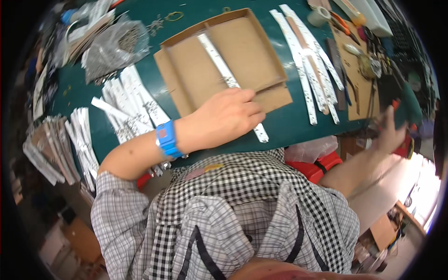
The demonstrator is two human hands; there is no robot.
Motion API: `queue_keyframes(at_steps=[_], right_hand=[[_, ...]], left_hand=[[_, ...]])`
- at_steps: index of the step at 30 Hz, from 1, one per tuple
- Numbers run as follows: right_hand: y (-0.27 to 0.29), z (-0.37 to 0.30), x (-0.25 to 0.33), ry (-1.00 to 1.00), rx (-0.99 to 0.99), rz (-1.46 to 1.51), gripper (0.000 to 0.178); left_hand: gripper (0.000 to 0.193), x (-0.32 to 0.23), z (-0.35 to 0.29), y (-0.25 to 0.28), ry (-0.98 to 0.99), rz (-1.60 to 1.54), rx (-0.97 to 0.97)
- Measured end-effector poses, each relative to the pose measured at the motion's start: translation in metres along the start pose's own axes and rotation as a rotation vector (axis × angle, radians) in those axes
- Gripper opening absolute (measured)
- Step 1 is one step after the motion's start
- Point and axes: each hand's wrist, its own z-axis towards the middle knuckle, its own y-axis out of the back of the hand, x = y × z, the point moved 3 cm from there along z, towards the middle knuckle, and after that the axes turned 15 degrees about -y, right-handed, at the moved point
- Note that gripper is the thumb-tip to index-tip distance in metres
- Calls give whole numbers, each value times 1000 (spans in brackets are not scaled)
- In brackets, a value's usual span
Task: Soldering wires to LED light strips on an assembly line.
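Note:
My left hand (228,114), with a blue band at the wrist, is closed on a long, narrow white strip (212,53) marked with small dark spots. The strip slants across a shallow brown cardboard tray (252,42), and its near end sticks out past the tray's front edge. Off to the far right, my right hand (391,133) is smeared by motion beside the table's right edge. A small orange-red tip shows at its fingers, but I cannot make out whether they hold it.
More white strips (305,70) lie right of the tray; bundles of strips (133,95) are at left. A clear plastic bag (116,46) of small metal parts sits at back left. Orange-handled pliers (343,25) and other tools crowd a cardboard sheet (357,105) at right.

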Motion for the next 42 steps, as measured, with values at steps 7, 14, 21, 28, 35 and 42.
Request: queue_keyframes(at_steps=[7,14,21,28,35,42], right_hand=[[17,-44,87,156,55,-37,25],[-81,-80,1,142,371,-122,53],[-128,-113,-34,340,196,-660,62],[-128,-114,-40,265,221,-710,60],[-109,-112,-43,22,335,-296,53],[-138,-163,20,-181,677,245,64]], left_hand=[[30,-5,-4,-1,-49,51,54],[28,-45,-35,60,160,81,171],[23,-45,-98,64,325,65,313],[24,-47,-127,42,338,-2,295],[30,-39,-131,55,364,-156,186],[12,78,-156,99,625,342,-251]])
